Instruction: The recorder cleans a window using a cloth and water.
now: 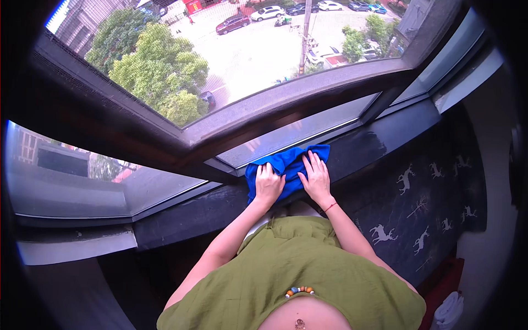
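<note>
A crumpled blue cloth [293, 173] lies on the dark windowsill [359, 150], up against the lower window frame. My left hand [269, 183] is on the cloth's left part, its fingers curled into the fabric. On the right part rests my right hand [317, 175], fingers stretched over the cloth and thumb apart, with a thin red string bracelet at the wrist. A dark wet-looking patch shows on the sill to the right of the cloth.
Above the sill stands a dark window frame [297, 105] with a mesh screen; trees and parked cars are outside. A dark curtain [408, 218] with pale deer figures hangs at right. A rolled white item [449, 309] lies on something red at the lower right.
</note>
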### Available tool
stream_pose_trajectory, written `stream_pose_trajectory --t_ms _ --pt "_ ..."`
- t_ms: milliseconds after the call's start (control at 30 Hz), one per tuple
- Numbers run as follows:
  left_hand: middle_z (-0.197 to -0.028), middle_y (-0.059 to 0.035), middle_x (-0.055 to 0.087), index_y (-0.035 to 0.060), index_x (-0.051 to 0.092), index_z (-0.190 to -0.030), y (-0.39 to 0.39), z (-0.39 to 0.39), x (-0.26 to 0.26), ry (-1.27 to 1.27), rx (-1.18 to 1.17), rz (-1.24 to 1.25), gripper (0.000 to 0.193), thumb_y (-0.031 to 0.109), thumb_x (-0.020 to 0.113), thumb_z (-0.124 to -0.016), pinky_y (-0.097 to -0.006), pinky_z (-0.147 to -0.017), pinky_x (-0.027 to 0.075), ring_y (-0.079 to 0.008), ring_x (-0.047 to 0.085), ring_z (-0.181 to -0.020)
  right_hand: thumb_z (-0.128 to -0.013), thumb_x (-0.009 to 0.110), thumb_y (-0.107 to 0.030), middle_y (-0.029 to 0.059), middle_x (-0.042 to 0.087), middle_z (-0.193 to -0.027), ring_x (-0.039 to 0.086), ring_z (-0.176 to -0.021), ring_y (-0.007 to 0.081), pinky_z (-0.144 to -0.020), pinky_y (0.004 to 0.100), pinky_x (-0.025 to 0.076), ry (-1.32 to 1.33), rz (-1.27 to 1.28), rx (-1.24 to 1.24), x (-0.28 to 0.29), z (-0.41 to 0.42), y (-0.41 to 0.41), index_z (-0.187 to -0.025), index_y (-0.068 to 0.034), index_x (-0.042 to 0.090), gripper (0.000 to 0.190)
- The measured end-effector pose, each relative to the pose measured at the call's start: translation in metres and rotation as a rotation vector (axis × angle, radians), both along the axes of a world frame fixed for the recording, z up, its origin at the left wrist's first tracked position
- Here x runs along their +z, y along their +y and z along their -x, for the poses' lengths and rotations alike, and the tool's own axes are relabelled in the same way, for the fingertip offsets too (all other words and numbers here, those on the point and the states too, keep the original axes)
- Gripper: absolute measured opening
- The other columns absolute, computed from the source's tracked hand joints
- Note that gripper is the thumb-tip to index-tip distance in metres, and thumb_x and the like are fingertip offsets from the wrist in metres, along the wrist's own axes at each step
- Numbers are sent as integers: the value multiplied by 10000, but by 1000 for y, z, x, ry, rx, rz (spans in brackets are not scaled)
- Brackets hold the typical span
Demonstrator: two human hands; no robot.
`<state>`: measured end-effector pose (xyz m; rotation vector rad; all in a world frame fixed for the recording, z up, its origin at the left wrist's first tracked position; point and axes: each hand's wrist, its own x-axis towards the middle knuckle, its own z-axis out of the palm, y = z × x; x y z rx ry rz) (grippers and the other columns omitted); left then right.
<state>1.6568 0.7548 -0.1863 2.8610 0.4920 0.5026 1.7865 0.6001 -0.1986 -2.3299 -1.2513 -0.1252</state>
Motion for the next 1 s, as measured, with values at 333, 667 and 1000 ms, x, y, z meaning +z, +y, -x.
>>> stream_pose_trajectory --t_ms 333,667,1000 --pt "-1084 -329 576 -75 682 -1028 -47 -57 -26 -56 -411 191 381 294 631 -942 -528 -1119 364 -472 547 -1132 -973 608 -360 219 494 -1474 436 -1379 406 -1097 502 388 135 132 -515 12 -1 -84 -1371 -4 545 537" --pt "-1459 -252 480 -11 486 -1422 -72 -175 -31 65 -650 111 580 374 519 -989 -519 -1197 262 -419 405 -1394 -1000 560 -303 429 177 -1535 375 -1373 536 -1130 490 380 285 -154 -1046 -44 -79 -56 -1550 96 43 854" --pt "-1500 -271 424 -21 433 -1461 -137 -329 -20 154 -718 18 620 401 465 -1008 -487 -1228 201 -419 333 -1440 -1038 490 -252 363 545 -1257 614 -1068 477 -910 496 522 365 -448 -1289 -42 -233 -106 -1542 103 63 750"
